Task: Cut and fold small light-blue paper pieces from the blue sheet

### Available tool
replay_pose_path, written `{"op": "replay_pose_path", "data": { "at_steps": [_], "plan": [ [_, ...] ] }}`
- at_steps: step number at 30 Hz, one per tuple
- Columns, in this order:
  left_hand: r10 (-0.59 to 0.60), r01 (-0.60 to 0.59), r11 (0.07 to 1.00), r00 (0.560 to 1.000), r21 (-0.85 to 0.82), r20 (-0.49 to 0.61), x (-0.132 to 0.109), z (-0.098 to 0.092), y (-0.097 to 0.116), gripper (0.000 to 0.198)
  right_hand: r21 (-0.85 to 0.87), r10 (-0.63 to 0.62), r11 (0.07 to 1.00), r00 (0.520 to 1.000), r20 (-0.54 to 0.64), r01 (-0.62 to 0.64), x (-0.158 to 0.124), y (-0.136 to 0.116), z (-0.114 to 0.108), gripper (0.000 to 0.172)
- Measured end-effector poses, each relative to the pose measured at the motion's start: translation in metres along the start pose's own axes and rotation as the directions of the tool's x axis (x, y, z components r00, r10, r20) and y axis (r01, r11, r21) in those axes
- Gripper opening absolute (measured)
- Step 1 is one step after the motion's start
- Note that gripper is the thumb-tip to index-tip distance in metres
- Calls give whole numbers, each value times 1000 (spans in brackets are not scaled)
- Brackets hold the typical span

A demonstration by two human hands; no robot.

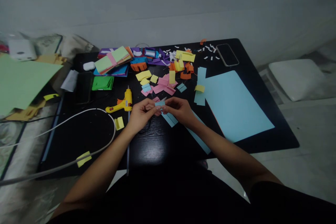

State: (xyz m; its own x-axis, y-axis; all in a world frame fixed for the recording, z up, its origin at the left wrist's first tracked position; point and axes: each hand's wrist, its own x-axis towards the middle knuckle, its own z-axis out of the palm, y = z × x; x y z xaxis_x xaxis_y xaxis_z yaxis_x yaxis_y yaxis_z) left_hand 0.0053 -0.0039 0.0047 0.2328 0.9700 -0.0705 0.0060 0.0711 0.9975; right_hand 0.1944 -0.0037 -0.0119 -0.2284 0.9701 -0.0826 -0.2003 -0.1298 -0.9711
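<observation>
Between my two hands is a small piece of light blue paper (159,104), pinched by the fingertips of both. My left hand (143,113) closes on its left side, and my right hand (181,110) grips its right side. Just under them, a light blue paper strip (170,119) with crease lines rests on the black table. A thin pointed tip shows by my right fingers; the rest of it is hidden. Pink paper pieces (164,85) lie in a heap beyond my hands, with a folded blue piece (181,87) beside them.
A yellow glue gun (123,102) lies left of my hands, near a looping white cable (114,126). Large light blue sheets (236,105) and a phone (227,55) are on the right. Bundled coloured papers (112,60), a green stack (103,83) and scraps lie farther back on the table (154,150).
</observation>
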Motion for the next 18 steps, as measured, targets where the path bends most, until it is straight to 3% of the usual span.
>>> {"op": "replay_pose_path", "data": {
  "at_steps": [9,18],
  "plan": [
    [-34,35,999,998,-20,55,2,-5,2,35,-62,38,997,997,72,-34,-1,-5,-2,32],
    [-11,12,1000,994,-9,105,2,-7,2,37,-17,49,999,992,114,-47,-1,-5,0,32]
  ]
}}
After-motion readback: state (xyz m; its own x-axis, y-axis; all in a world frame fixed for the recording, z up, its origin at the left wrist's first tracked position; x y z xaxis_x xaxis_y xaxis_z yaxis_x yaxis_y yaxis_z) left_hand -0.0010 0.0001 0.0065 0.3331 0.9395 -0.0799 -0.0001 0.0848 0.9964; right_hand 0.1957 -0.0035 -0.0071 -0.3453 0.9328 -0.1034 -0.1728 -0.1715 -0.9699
